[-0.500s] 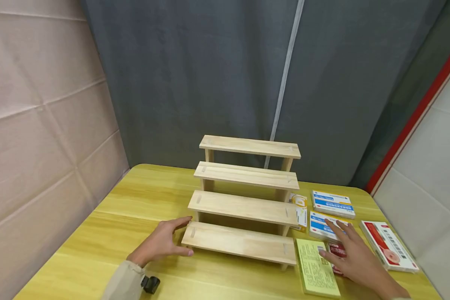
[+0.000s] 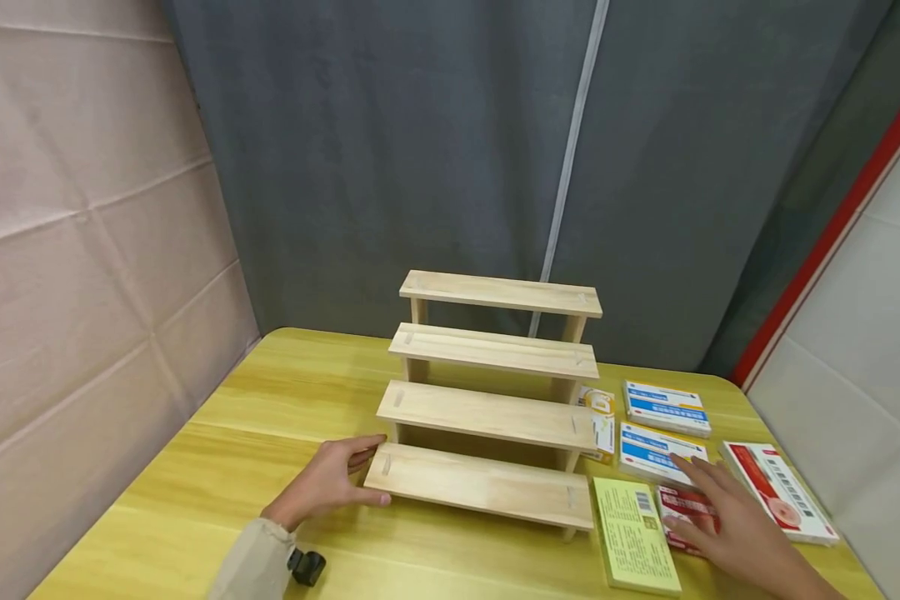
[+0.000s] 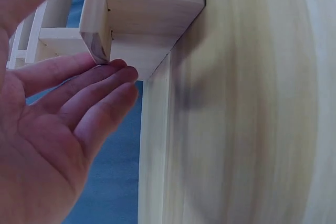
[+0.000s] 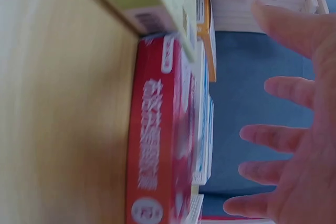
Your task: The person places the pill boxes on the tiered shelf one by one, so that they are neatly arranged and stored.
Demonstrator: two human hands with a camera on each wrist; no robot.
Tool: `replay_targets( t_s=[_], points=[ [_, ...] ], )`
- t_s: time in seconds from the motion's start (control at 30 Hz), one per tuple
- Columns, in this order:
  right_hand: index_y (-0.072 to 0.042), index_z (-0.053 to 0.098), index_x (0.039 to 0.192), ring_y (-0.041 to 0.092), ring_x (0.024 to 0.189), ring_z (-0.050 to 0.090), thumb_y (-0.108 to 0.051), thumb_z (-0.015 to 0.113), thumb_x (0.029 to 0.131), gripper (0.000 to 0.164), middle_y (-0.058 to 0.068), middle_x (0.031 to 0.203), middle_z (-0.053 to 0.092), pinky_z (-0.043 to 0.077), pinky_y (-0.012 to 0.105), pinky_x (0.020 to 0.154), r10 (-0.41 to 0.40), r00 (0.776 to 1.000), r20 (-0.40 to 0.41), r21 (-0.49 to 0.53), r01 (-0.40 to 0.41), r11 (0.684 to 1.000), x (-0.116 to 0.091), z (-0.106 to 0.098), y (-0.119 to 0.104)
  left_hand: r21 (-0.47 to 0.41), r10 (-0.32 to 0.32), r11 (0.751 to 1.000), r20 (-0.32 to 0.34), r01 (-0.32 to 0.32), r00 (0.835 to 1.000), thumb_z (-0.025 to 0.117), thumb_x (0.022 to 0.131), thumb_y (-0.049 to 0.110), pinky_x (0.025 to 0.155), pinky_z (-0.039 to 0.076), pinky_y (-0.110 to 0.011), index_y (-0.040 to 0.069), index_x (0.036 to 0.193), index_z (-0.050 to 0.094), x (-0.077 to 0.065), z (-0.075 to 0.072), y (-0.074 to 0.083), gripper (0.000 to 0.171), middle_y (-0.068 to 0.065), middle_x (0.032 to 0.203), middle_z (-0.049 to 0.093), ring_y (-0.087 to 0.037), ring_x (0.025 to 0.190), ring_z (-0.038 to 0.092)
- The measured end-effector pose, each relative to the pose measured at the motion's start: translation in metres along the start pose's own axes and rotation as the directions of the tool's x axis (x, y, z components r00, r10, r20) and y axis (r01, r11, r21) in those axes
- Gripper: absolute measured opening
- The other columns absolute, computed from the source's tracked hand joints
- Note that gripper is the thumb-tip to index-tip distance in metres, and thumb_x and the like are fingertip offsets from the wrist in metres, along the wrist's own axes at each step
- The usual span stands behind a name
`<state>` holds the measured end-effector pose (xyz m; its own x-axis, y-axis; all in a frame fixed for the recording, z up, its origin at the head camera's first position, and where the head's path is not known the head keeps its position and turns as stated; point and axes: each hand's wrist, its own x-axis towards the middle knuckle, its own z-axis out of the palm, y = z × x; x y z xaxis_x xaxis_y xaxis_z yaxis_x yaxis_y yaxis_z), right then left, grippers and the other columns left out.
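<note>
A stepped wooden rack (image 2: pixel 487 417) with several light shelves stands on the table. My left hand (image 2: pixel 326 483) is at the left end of its lowest shelf, thumb toward the front corner and fingers toward the back one. In the left wrist view, the extended fingers (image 3: pixel 100 95) lie by the shelf's corner; whether they touch it I cannot tell. My right hand (image 2: pixel 735 525) hovers with spread fingers over a dark red box (image 2: pixel 686 512), holding nothing. Left of that box lies a yellow-green box (image 2: pixel 633 533); a white and blue box (image 2: pixel 656 450) is behind it.
Another white and blue box (image 2: pixel 667 408) lies farther back. A white and red box (image 2: pixel 780 492) is near the table's right side. An orange and white box (image 2: pixel 600 421) sits partly hidden behind the rack. A grey curtain (image 2: pixel 382 167) hangs behind the table (image 2: pixel 285 392).
My right hand has shifted right and slightly toward me, uncovering more of the dark red and white and blue boxes. The left hand has edged slightly right. The boxes stay in place.
</note>
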<state>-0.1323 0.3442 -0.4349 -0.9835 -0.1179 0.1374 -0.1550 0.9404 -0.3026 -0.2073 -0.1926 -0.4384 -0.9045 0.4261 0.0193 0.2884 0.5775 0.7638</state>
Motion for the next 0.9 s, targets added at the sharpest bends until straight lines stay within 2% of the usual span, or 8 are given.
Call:
replay_targets(
  t_s=[0.17, 0.27, 0.43, 0.57, 0.67, 0.73, 0.9],
  points=[
    [-0.005, 0.043, 0.149, 0.046, 0.118, 0.049, -0.052, 0.076, 0.083, 0.088, 0.031, 0.143, 0.046, 0.054, 0.070, 0.085, 0.045, 0.997, 0.062, 0.001, -0.045, 0.999, -0.008, -0.003, 0.009, -0.029, -0.008, 1.000, -0.010, 0.008, 1.000, 0.089, 0.076, 0.030, 0.103, 0.056, -0.044, -0.004, 0.146, 0.049, 0.001, 0.001, -0.004, 0.088, -0.029, 0.148, 0.051, -0.045, 0.129, 0.058],
    [-0.005, 0.047, 0.147, 0.042, 0.111, 0.055, -0.055, 0.074, 0.085, 0.084, 0.031, 0.142, 0.049, 0.058, 0.065, 0.079, 0.060, 0.994, 0.090, -0.009, -0.059, 0.998, -0.010, -0.005, 0.013, -0.049, -0.016, 0.999, -0.011, 0.016, 1.000, 0.089, 0.075, 0.030, 0.102, 0.057, -0.042, -0.003, 0.145, 0.050, 0.001, 0.000, -0.005, 0.086, -0.028, 0.147, 0.051, -0.045, 0.129, 0.058],
    [-0.012, 0.054, 0.141, 0.035, 0.103, 0.058, -0.061, 0.073, 0.083, 0.079, 0.027, 0.134, 0.057, 0.059, 0.057, 0.076, 0.086, 0.989, 0.125, -0.013, -0.085, 0.996, -0.011, -0.005, 0.019, -0.089, -0.030, 0.996, -0.008, 0.029, 1.000, 0.090, 0.073, 0.034, 0.103, 0.057, -0.037, -0.002, 0.143, 0.053, 0.004, -0.001, -0.006, 0.088, -0.025, 0.147, 0.053, -0.044, 0.130, 0.057],
    [-0.014, 0.055, 0.141, 0.034, 0.102, 0.057, -0.063, 0.075, 0.079, 0.082, 0.028, 0.132, 0.057, 0.059, 0.061, 0.078, 0.141, 0.968, 0.207, -0.025, -0.139, 0.990, -0.009, -0.005, 0.023, -0.104, -0.037, 0.994, -0.008, 0.036, 0.999, 0.090, 0.071, 0.036, 0.103, 0.057, -0.036, -0.002, 0.142, 0.054, 0.005, -0.002, -0.005, 0.088, -0.023, 0.147, 0.054, -0.042, 0.131, 0.057],
    [-0.014, 0.053, 0.144, 0.033, 0.101, 0.055, -0.066, 0.075, 0.075, 0.089, 0.030, 0.133, 0.055, 0.061, 0.061, 0.079, 0.198, 0.941, 0.275, -0.035, -0.196, 0.980, -0.007, -0.005, 0.026, -0.096, -0.039, 0.995, -0.002, 0.039, 0.999, 0.090, 0.071, 0.036, 0.103, 0.057, -0.037, -0.002, 0.141, 0.055, 0.005, -0.003, -0.005, 0.088, -0.023, 0.147, 0.054, -0.043, 0.131, 0.057],
    [-0.014, 0.052, 0.145, 0.033, 0.101, 0.055, -0.067, 0.076, 0.072, 0.094, 0.030, 0.135, 0.054, 0.062, 0.060, 0.078, 0.206, 0.935, 0.289, -0.030, -0.207, 0.978, -0.006, -0.004, 0.028, -0.089, -0.036, 0.995, 0.004, 0.036, 0.999, 0.090, 0.071, 0.036, 0.103, 0.057, -0.037, -0.003, 0.141, 0.054, 0.004, -0.003, -0.004, 0.088, -0.024, 0.147, 0.054, -0.044, 0.131, 0.057],
    [-0.015, 0.052, 0.146, 0.035, 0.104, 0.055, -0.065, 0.081, 0.067, 0.098, 0.029, 0.136, 0.053, 0.062, 0.061, 0.077, 0.185, 0.941, 0.283, -0.027, -0.185, 0.982, -0.006, -0.003, 0.029, -0.090, -0.030, 0.995, 0.011, 0.031, 0.999, 0.089, 0.072, 0.035, 0.103, 0.056, -0.037, -0.003, 0.142, 0.054, 0.002, -0.004, -0.003, 0.087, -0.025, 0.147, 0.053, -0.044, 0.131, 0.056]
  ],
)
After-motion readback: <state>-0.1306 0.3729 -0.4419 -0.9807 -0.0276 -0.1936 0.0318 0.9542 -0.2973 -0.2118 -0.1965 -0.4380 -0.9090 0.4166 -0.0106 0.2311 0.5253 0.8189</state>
